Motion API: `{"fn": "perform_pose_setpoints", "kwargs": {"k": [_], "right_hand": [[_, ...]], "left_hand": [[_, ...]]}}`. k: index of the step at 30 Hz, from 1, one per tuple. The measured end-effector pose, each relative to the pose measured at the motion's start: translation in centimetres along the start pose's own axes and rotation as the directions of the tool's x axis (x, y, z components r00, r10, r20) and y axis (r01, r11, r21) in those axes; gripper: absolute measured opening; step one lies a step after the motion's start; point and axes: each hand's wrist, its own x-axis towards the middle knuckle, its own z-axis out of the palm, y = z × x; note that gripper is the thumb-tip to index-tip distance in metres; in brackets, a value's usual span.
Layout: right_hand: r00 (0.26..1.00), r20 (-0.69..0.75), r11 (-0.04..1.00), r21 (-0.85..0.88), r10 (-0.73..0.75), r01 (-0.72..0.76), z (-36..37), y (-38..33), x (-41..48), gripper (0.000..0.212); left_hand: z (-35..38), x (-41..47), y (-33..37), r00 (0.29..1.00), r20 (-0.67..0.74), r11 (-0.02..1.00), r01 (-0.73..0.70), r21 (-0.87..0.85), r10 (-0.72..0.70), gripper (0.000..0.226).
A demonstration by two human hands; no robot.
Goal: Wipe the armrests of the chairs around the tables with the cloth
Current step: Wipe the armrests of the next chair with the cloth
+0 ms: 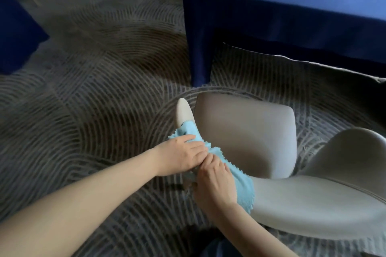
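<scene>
seemingly left hand [180, 157], right hand [214, 182] grip cloth [243, 188]

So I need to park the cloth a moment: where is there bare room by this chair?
The chair seat, between the armrest and the backrest, is bare. So is the carpet left of the armrest. The armrest itself is crowded: the left hand, right hand and cloth bunch there.
</scene>
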Motion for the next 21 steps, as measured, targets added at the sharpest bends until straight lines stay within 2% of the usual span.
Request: {"fn": "perform_pose_setpoints", "kwargs": {"k": [6, 10, 12, 15, 17, 18, 20, 21], "right_hand": [[0.999, 0.005, 0.994, 0.106, 0.040, -0.040, -0.1, -1.7, 2.5, 0.043], [0.990, 0.135, 0.995, 0.076, 0.049, -0.060, -0.9, -2.7, 4.9, 0.042], [0.981, 0.182, 0.987, 0.135, 0.061, -0.087, -1.2, -3.3, 6.3, 0.045], [0.975, 0.199, 0.983, 0.134, 0.100, -0.128, -0.5, -4.2, 8.8, 0.053], [0.967, 0.222, 0.977, 0.144, 0.126, -0.160, 0.2, -4.5, 10.6, 0.059], [0.961, 0.234, 0.970, 0.158, 0.145, -0.185, 0.6, -4.7, 11.6, 0.061], [0.949, 0.258, 0.950, 0.201, 0.183, -0.238, 0.9, -4.9, 13.2, 0.065], [0.943, 0.265, 0.939, 0.223, 0.201, -0.262, 1.0, -5.0, 13.9, 0.066]], "left_hand": [[0.3, -0.7, -3.3, 0.993, 0.113, 0.999, -0.028, -0.044, 0.033, 0.042], [0.3, -1.1, -5.5, 0.976, 0.215, 0.997, -0.042, 0.064, 0.028, 0.044], [0.6, -1.2, -6.7, 0.965, 0.262, 0.994, -0.041, 0.104, 0.012, 0.046], [1.0, -1.2, -8.4, 0.933, 0.349, 0.992, 0.045, 0.121, -0.085, 0.052], [1.1, -0.7, -9.6, 0.921, 0.360, 0.982, 0.094, 0.161, -0.147, 0.053], [1.5, -0.3, -10.2, 0.906, 0.390, 0.983, 0.119, 0.142, -0.166, 0.050], [0.8, 0.6, -11.2, 0.807, 0.532, 0.956, 0.294, 0.016, -0.257, 0.046], [0.9, 1.0, -11.7, 0.803, 0.527, 0.934, 0.355, -0.047, -0.279, 0.042]]}}
